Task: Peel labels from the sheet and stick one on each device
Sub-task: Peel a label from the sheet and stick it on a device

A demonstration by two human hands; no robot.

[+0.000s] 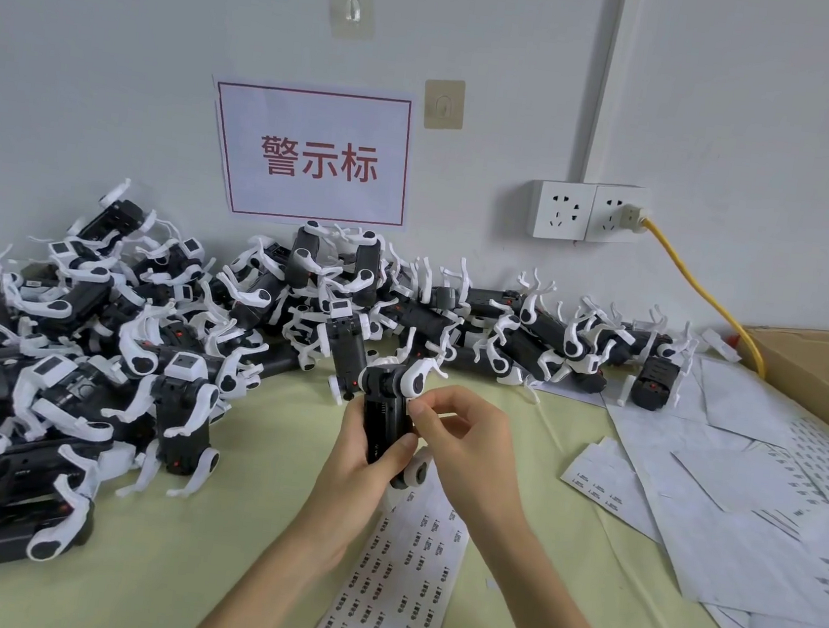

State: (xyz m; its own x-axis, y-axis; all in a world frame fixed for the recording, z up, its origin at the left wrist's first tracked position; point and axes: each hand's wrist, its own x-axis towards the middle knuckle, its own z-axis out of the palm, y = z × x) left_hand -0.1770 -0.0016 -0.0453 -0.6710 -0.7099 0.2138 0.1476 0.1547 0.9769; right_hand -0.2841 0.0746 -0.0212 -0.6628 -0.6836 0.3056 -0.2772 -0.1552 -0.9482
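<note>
Mid-batch on the tabletop (231, 541): left hand (358, 467) grips one device (385, 414), right hand (460, 438) pinching a label onto it; unsorted pile (141, 334) at ten o'clock, label sheet (397, 580) at six, half full.

Light is bright, even and diffuse, and its source cannot be made out. Shadows are faint: a soft one lies on the table (227, 576) beneath the left hand (358, 467) and right hand (464, 448), and dim ones sit under the pile of devices (87, 354) to their left. No harsh glare shows on the wall (122, 48) beyond the hands. Wide-angle distortion bends the conduit (604, 77) above and to their right, and curves the table edges. Detail softens slightly toward the corners; the printing on the label sheet (402, 586) below the hands is blurred.
</note>
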